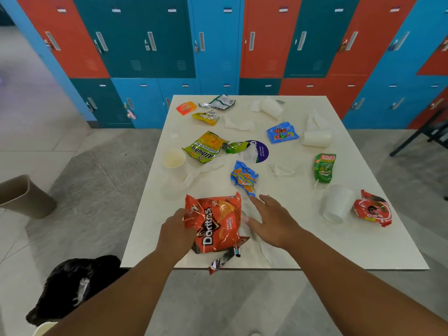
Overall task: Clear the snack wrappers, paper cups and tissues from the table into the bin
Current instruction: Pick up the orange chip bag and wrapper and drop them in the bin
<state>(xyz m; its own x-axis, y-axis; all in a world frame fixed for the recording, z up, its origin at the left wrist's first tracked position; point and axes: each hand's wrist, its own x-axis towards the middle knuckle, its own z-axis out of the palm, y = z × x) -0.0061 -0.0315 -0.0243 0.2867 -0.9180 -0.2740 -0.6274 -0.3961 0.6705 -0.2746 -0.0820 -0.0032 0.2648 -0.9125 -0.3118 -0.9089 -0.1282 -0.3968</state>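
A person's left hand [175,232] grips the left edge of a crinkled, glossy orange Doritos bag [214,223] at the 6 o'clock edge of a pale, stone-patterned table [339,251], while the right hand [272,220] hovers just beside the bag with fingers spread and straight, holding nothing. A torn foil strip [221,260] juts over the table's near edge below the bag. A crumpled blue wrapper [243,178] lies at centre, a shiny green-and-yellow Alibaba chip bag [206,146] toward 10 o'clock, a blue sachet [282,133] toward 1 o'clock, and a green Milo pouch [324,168] at 3 o'clock. A white paper cup [337,203] lies on its side at 4 o'clock, just beside a creased red wrapper [373,209]; another cup [174,161] stands upright at 9 o'clock. White tissues [238,122] nearly vanish against the pale top, their outlines hard to make out. A tan bin [26,197], cut off by the frame, tilts on the tiled floor at the far left; a black bag [72,287] slumps at 7 o'clock, its contents unclear.
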